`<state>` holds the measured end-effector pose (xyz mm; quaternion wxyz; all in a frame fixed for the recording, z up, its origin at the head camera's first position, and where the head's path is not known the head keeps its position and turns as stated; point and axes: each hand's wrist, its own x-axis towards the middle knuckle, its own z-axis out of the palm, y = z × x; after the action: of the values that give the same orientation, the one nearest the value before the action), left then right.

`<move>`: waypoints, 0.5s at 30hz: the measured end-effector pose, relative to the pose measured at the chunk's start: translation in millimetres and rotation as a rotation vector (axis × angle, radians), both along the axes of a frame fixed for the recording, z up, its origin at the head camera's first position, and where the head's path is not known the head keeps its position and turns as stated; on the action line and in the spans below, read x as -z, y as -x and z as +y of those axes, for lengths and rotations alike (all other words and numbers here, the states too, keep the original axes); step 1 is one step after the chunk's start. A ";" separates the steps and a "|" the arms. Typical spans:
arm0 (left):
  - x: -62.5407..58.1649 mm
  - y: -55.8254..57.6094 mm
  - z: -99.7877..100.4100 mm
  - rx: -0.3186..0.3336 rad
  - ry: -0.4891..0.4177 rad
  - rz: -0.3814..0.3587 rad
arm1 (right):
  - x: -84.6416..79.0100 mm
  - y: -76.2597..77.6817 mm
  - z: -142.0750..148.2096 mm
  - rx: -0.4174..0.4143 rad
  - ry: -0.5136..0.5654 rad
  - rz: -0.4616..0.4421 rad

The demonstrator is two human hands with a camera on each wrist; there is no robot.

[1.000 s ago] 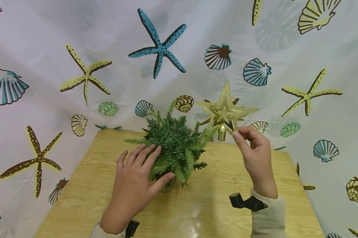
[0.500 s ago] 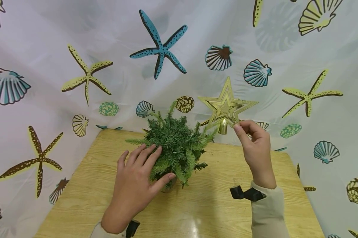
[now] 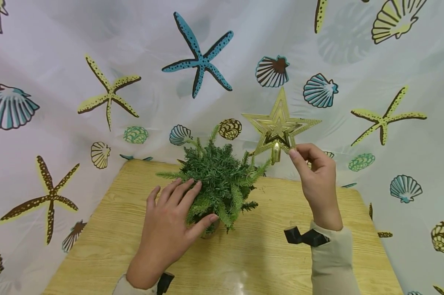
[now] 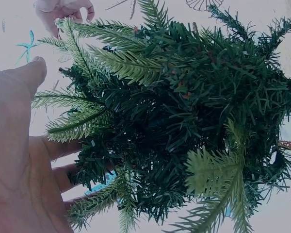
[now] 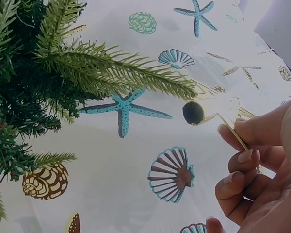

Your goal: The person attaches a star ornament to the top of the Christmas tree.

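A small artificial Christmas tree [image 3: 218, 176] with dark and light green branches stands on the wooden table. My left hand [image 3: 170, 217] rests against its near left side, fingers spread and straight among the needles; the left wrist view shows the fingers partly behind the branches [image 4: 160, 111]. In my right hand [image 3: 317, 180] a gold star tree topper [image 3: 278, 121] is pinched by its lower right point, between thumb and fingertips. It is upright, raised behind and right of the tree. Its hollow socket [image 5: 193, 113] faces the camera in the right wrist view, close to a branch tip.
The light wooden table [image 3: 266, 254] runs back to a white curtain [image 3: 140, 37] printed with starfish and shells, which hangs at the back and both sides. Black wrist mounts [image 3: 306, 237] sit at both sleeves. The tree's base is mostly hidden under its branches.
My right hand has lifted the star topper somewhat higher, and the star has turned slightly. The left hand and the tree have stayed in place.
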<state>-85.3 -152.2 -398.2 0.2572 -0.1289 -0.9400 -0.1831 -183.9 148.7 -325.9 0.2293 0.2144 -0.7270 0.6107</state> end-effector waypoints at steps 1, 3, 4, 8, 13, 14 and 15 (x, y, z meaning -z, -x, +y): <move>-0.1 0.0 -0.1 0.000 0.000 0.000 | -0.8 0.4 -0.7 -0.005 0.002 0.005; 0.0 0.0 -0.4 0.000 0.001 -0.001 | -2.4 1.2 -2.3 -0.012 0.005 0.012; 0.0 0.0 -0.5 0.001 0.001 -0.002 | -3.2 1.7 -3.2 -0.014 0.005 0.015; 0.2 -0.1 -0.6 0.001 0.000 -0.005 | -5.8 3.5 -7.3 -0.024 0.007 0.021; 0.3 0.4 -0.6 0.001 0.001 -0.010 | -7.1 4.0 -13.4 -0.034 0.007 0.025; 0.2 0.7 -0.8 0.001 0.001 -0.011 | -7.0 4.0 -14.7 -0.038 0.006 0.024; 0.1 0.8 -1.0 0.000 0.002 -0.013 | -7.2 3.6 -16.2 -0.042 0.004 0.024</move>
<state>-86.1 -153.2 -398.3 0.2510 -0.1280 -0.9419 -0.1828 -187.5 132.6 -318.7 0.2255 0.2363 -0.7182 0.6144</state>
